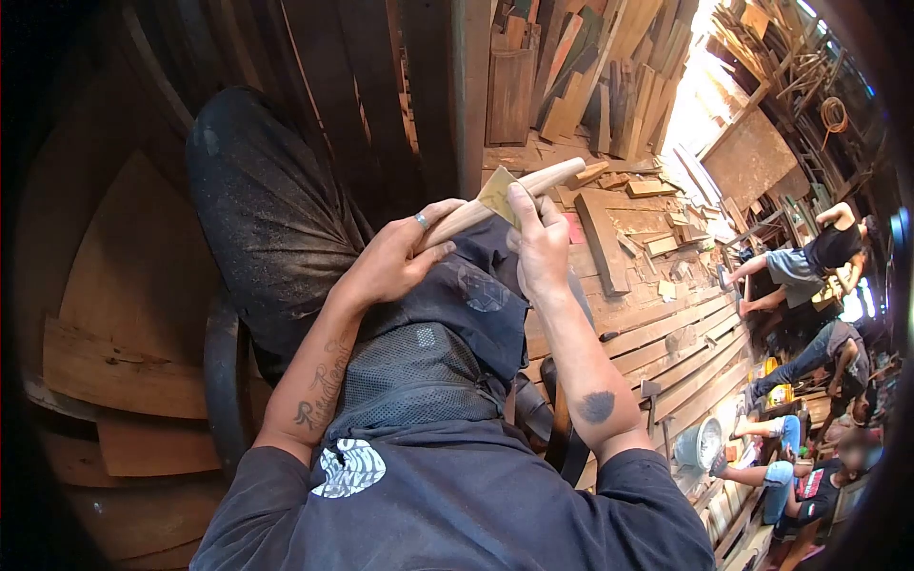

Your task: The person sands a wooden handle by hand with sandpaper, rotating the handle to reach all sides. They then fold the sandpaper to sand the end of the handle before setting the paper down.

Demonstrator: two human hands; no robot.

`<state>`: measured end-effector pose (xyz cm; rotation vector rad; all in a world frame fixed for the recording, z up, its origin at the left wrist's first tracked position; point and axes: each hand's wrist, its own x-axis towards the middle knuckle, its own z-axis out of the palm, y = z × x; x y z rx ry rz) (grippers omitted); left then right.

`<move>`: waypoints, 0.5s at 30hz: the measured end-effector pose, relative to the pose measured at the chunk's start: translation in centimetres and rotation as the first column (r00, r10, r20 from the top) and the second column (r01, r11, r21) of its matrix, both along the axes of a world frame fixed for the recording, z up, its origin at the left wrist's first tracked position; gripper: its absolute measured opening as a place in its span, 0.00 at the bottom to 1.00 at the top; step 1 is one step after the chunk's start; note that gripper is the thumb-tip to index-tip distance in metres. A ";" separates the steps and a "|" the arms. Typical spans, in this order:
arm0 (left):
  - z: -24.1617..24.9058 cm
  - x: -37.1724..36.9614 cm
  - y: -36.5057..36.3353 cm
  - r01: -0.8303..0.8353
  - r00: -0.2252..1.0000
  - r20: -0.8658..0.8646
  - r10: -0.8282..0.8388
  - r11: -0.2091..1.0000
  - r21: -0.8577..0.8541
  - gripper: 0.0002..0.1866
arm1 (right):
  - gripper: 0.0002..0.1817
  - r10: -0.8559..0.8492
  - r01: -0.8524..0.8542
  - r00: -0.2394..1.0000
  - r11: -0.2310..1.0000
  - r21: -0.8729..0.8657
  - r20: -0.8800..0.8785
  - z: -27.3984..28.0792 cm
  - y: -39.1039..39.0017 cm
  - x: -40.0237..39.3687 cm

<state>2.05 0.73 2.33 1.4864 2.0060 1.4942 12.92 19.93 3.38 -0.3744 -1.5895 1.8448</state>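
A pale, rounded wooden rod [547, 178] slants across my lap, its free end up and to the right. My left hand [405, 249], with a ring on one finger, is wrapped round the rod's lower end. In my right hand [540, 238] a folded piece of yellowish sandpaper [498, 193] is pinched by thumb and fingers, lying against the middle of the rod. The rod's underside and some of my right fingers are hidden.
Wooden planks [619, 105] lean at the back. A thick board [602, 243] and offcuts lie on the slatted floor [657, 352]. At right are a hammer [650, 392], a bucket [700, 445] and several people [790, 262]. I sit in a dark-armed chair [227, 381].
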 end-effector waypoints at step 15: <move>-0.3 0.5 0.4 -0.070 0.987 0.157 0.033 0.969 0.236 0.25 | 0.19 0.080 -0.089 0.987 0.994 -0.064 -0.138 0.0 1.4 0.4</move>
